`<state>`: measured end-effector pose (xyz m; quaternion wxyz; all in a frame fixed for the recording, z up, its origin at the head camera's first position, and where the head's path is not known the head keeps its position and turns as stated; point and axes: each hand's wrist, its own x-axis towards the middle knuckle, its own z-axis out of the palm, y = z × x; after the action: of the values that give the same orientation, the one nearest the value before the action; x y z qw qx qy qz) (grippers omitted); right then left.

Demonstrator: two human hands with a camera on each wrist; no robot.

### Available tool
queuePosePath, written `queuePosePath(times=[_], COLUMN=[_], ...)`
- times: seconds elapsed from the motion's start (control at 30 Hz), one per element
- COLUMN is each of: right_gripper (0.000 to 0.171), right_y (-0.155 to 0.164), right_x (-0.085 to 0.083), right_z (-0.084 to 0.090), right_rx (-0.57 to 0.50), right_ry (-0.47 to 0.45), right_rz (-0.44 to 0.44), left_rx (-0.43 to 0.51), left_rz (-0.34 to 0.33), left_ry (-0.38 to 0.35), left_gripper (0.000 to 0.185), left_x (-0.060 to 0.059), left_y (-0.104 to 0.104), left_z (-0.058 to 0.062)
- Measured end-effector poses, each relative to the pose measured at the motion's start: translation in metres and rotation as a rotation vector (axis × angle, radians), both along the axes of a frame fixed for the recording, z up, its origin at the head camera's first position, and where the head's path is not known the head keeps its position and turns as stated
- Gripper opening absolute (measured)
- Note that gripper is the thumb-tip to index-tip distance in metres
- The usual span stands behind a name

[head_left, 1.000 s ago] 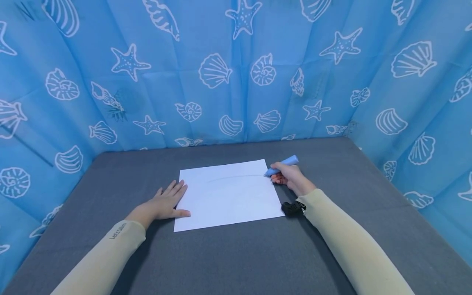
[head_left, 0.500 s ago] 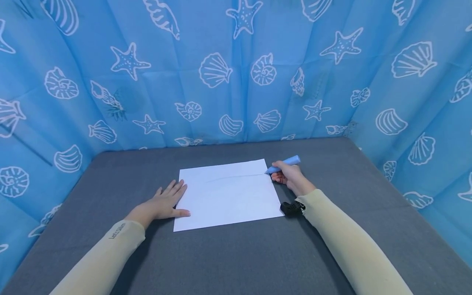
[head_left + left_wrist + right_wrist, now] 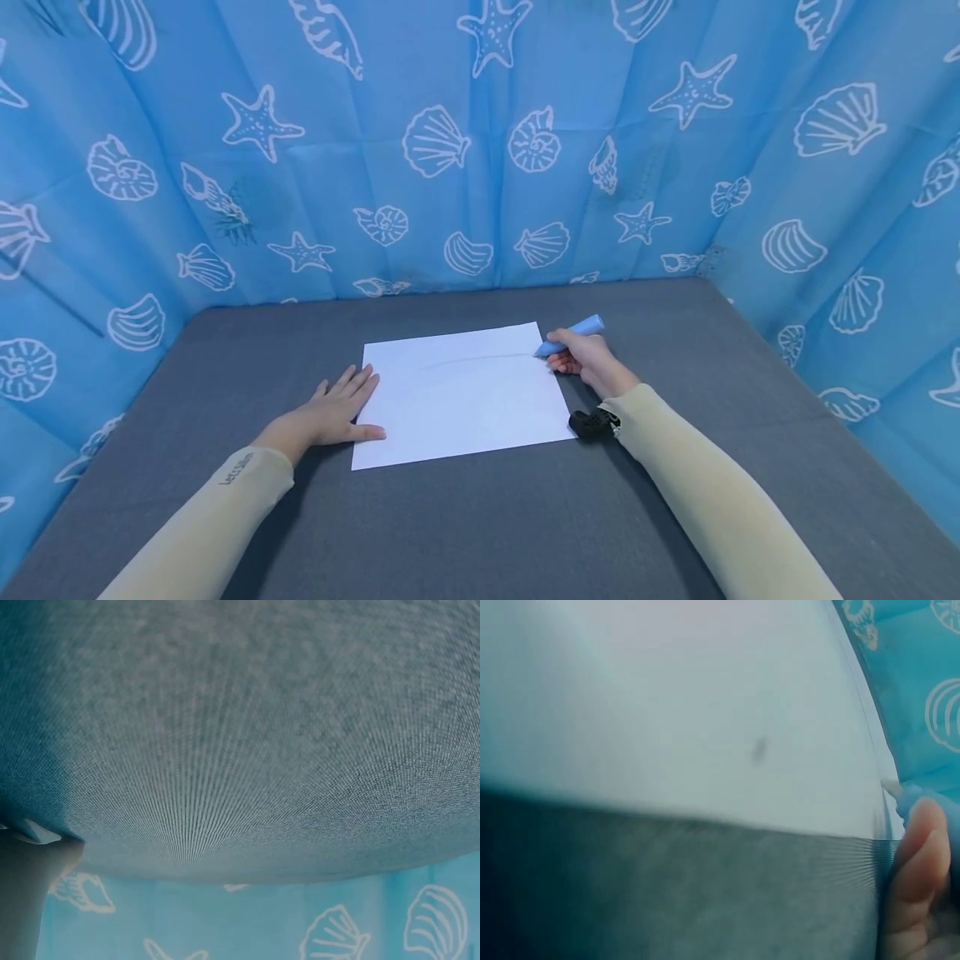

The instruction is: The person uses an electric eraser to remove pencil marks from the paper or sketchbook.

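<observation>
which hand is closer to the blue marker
Right. The right hand grips the light blue plastic marker at the white paper sheet's far right corner; the left hand lies flat across the sheet, at its left edge.

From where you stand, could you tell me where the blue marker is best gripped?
Probably at the lower barrel just behind the tip, from the right, as the right hand grips it now: the blue marker slants up and right, tip at the paper's far right edge.

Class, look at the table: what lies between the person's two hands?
In the head view, the white sheet of paper, bearing a faint drawn line, lies between the left hand and the right hand.
</observation>
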<state>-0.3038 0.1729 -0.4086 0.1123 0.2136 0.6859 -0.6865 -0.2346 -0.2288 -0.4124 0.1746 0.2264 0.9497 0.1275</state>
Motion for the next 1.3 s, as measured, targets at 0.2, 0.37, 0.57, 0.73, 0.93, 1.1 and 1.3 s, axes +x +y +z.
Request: queuePosePath(times=[0.2, 0.37, 0.57, 0.73, 0.93, 1.1, 1.3], right_gripper=[0.021, 0.021, 0.021, 0.021, 0.021, 0.021, 0.021], right_y=[-0.0009, -0.0029, -0.0038, -0.0036, -0.0031, -0.0032, -0.0031], right_x=[0.0001, 0.0003, -0.0001, -0.0007, -0.0006, -0.0007, -0.0009], right_z=[-0.0004, -0.0001, -0.0002, -0.0001, 0.0004, -0.0003, -0.0009], right_rx=[-0.011, -0.005, 0.010, 0.013, 0.018, 0.018, 0.017], right_ry=[0.006, -0.002, -0.007, -0.011, -0.009, -0.007, -0.010], right_rz=[-0.019, -0.004, -0.014, -0.011, -0.020, -0.025, -0.019], left_rx=[-0.014, -0.002, 0.004, 0.008, -0.002, 0.000, -0.017], left_rz=[-0.005, -0.001, -0.008, -0.016, -0.008, -0.014, -0.003], left_ry=[0.003, -0.001, -0.004, -0.005, -0.002, 0.002, -0.005], left_gripper=[0.103, 0.102, 0.104, 0.104, 0.105, 0.106, 0.105], left_x=[0.0002, 0.0016, 0.0017, 0.0000, -0.0012, -0.0010, -0.0007], left_y=[0.0008, 0.0006, -0.0007, -0.0016, -0.0013, -0.0017, -0.0016], left_z=[0.0016, 0.0029, 0.0018, -0.0005, -0.0005, -0.0008, -0.0007])
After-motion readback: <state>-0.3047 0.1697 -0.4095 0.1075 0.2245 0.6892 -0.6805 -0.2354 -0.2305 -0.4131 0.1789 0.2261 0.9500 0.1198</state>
